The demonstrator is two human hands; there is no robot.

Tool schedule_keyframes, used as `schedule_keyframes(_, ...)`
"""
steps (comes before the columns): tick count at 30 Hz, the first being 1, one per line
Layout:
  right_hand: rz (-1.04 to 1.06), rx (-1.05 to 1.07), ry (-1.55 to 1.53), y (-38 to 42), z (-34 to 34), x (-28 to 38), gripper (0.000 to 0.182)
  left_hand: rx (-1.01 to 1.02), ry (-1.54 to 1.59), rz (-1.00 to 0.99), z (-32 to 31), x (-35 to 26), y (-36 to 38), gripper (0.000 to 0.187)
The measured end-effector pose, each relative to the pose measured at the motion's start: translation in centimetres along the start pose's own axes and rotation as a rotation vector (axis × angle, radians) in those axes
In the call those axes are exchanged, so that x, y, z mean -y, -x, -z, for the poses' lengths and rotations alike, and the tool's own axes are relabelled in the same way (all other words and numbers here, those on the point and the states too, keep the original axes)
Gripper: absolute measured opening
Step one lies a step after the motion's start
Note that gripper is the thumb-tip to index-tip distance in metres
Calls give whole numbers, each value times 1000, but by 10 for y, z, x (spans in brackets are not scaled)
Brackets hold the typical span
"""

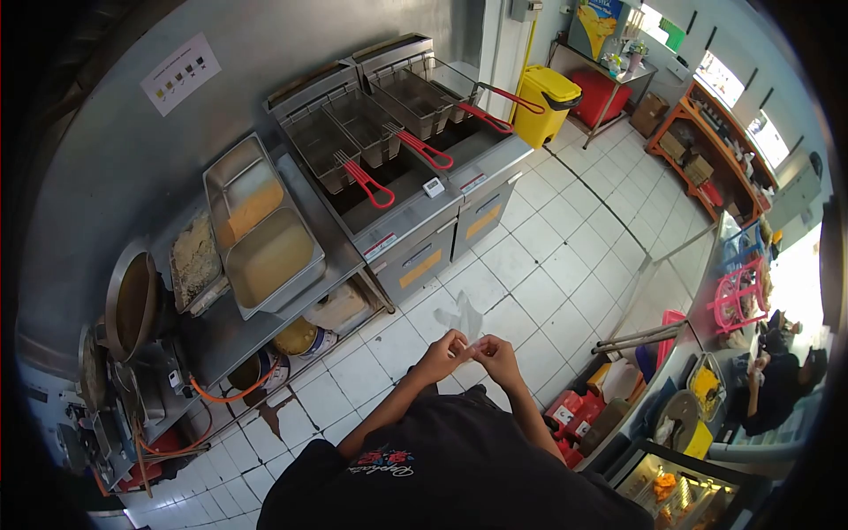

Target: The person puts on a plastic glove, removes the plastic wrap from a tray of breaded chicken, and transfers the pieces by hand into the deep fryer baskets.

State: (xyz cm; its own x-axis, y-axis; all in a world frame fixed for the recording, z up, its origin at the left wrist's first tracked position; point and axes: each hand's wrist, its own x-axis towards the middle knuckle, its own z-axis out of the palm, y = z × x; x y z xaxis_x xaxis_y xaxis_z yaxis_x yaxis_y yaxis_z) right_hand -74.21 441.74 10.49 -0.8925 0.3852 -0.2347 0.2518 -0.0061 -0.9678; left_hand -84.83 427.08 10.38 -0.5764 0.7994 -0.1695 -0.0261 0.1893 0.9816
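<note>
A thin, see-through plastic glove [461, 315] hangs in front of my body, over the floor tiles. My left hand [442, 356] pinches its near edge between the fingertips. Close beside it, almost touching, my right hand [497, 360] has its fingers closed on the same edge. The finger-like parts of the glove spread away from me. Both hands are held at about waist height, and exactly how the fingertips grip the film is too small to see.
Ahead stands a double fryer [406, 203] with several wire baskets and red handles [365, 183]. Metal pans [274, 265] sit on the left counter. A yellow bin [543, 102] is at the back. Another person [782, 389] is at the right, behind a counter with a fried-food tray [671, 486].
</note>
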Motion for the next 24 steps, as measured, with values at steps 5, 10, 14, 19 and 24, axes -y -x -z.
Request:
schedule_keyframes(5, 48, 65, 66, 4, -4, -3, 17, 63, -29, 103, -1, 3, 1, 42)
schedule_keyframes(10, -14, 129, 156, 8, -2, -9, 23, 114, 26, 147, 3, 24, -3, 34)
schedule_keyframes(14, -67, 241, 187, 7, 10, -13, 18, 115, 259, 130, -1, 20, 0, 25)
schedule_keyframes(19, -235, -175, 66, -4, 32, -30, 16, 61, 161, 79, 10, 40, -6, 19)
schedule_keyframes(24, 439, -284, 702, 0, -11, -16, 17, -275, -200, 135, 4, 38, -6, 16)
